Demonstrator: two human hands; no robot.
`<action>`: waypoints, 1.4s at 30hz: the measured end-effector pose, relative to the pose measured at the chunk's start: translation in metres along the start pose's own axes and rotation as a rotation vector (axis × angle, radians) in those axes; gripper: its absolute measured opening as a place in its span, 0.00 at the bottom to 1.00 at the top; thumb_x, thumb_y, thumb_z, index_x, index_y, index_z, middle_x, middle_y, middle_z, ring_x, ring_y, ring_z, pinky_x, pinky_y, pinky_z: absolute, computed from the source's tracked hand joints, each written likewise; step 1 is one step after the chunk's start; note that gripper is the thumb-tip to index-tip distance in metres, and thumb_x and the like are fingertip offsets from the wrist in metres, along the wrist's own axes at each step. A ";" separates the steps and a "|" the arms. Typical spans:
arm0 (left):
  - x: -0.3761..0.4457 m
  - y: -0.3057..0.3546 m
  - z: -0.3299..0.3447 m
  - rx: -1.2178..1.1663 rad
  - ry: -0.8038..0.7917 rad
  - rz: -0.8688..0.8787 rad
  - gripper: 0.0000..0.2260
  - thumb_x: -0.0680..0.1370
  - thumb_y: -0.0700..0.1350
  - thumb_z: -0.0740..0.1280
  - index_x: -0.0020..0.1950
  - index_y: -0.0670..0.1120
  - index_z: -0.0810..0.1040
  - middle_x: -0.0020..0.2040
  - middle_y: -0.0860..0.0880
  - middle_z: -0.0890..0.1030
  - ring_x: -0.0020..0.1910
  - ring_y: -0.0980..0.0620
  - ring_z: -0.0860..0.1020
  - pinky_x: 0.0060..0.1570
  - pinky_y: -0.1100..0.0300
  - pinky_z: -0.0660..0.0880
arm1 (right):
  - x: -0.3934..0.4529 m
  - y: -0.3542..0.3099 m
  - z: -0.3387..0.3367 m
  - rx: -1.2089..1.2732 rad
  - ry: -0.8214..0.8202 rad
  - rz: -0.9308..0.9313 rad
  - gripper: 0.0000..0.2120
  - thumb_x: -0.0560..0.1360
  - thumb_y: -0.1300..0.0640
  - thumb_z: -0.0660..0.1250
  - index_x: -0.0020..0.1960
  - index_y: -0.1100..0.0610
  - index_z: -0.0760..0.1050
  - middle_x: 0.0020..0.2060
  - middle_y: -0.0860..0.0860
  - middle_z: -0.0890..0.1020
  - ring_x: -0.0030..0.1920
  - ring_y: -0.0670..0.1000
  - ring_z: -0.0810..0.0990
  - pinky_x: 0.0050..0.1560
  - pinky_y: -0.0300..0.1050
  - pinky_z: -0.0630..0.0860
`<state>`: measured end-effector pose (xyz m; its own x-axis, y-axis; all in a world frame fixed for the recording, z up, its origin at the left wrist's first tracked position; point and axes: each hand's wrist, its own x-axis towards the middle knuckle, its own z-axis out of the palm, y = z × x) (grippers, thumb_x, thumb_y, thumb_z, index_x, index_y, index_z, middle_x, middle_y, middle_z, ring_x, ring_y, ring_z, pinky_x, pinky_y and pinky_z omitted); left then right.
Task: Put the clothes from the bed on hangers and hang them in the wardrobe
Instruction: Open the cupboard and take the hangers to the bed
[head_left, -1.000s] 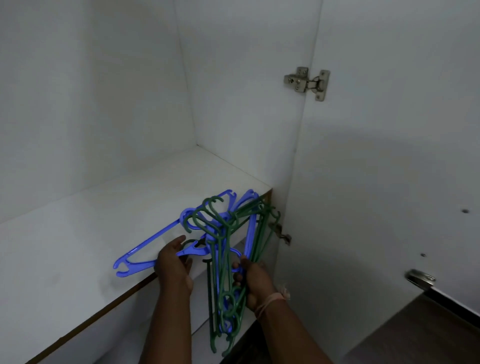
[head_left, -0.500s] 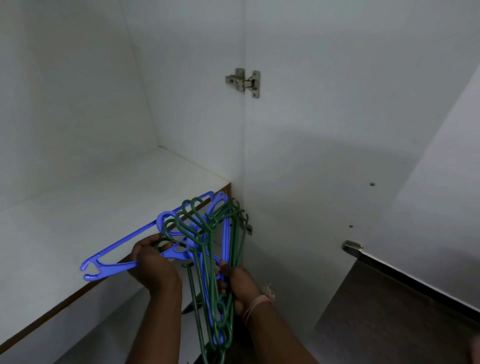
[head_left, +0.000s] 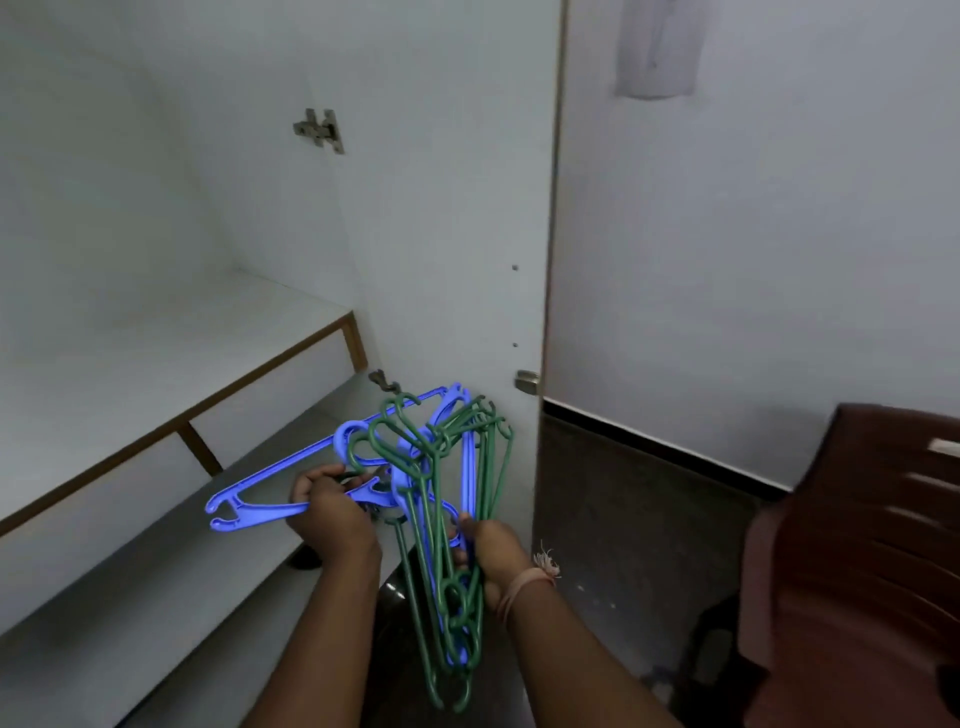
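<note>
Task status: early stage; hangers collected, no garment yet on a hanger in view, and neither the bed nor the clothes appear in the frame. The left hand (head_left: 332, 514) has its grip clamped on a blue hanger (head_left: 270, 496), fingers curled round its lower bar near the middle; that hanger lies roughly level, its notched shoulder end pointing left over the lower wardrobe shelf (head_left: 156, 587). The right hand (head_left: 493, 556) has its grip clamped on the bunch of green and blue hangers (head_left: 447, 519), which hangs steeply with the hooks clustered at the top, just beside the open wardrobe door (head_left: 452, 234), and the far ends trailing below the wrist; a pale thread band (head_left: 524, 582) circles the right wrist. The blue hanger's hook (head_left: 348, 436) sits in among the green hooks; whether it is free of the bunch or interlocked cannot be told. The upper shelf (head_left: 156, 364) shows white, with a brown front edge; no hanging rail is visible, so the hanging point cannot be confirmed. A dark brown chair (head_left: 857, 545) stands at the right, apart from the wardrobe. Remaining, as judged: separate one hanger; carry the hangers to the bed; fit each garment; return and hang each in the wardrobe.
</note>
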<state>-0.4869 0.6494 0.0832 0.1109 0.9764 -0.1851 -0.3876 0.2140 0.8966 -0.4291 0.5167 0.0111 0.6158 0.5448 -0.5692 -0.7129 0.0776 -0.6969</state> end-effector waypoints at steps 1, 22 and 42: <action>-0.019 -0.010 0.000 0.016 -0.028 -0.010 0.13 0.75 0.32 0.56 0.38 0.45 0.74 0.30 0.45 0.78 0.26 0.51 0.80 0.31 0.58 0.77 | -0.012 -0.002 -0.020 0.008 0.027 -0.014 0.18 0.85 0.56 0.57 0.39 0.61 0.73 0.22 0.51 0.69 0.20 0.46 0.64 0.23 0.34 0.61; -0.360 -0.213 0.075 0.329 -1.025 -0.639 0.13 0.84 0.37 0.59 0.65 0.51 0.73 0.42 0.50 0.83 0.32 0.56 0.78 0.32 0.65 0.74 | -0.202 -0.008 -0.382 0.364 1.003 -0.385 0.11 0.81 0.61 0.65 0.55 0.70 0.74 0.35 0.58 0.83 0.21 0.50 0.70 0.23 0.40 0.68; -0.644 -0.324 0.152 0.619 -1.401 -1.278 0.07 0.82 0.34 0.64 0.56 0.45 0.76 0.53 0.46 0.83 0.51 0.51 0.81 0.43 0.59 0.83 | -0.343 -0.025 -0.588 0.609 1.742 -0.351 0.08 0.80 0.58 0.67 0.47 0.64 0.77 0.39 0.56 0.83 0.36 0.57 0.80 0.34 0.46 0.79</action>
<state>-0.2934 -0.0528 -0.0267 0.6442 -0.4695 -0.6039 0.7602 0.3054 0.5734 -0.4255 -0.1630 -0.0322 0.0683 -0.8777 -0.4743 -0.2594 0.4434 -0.8580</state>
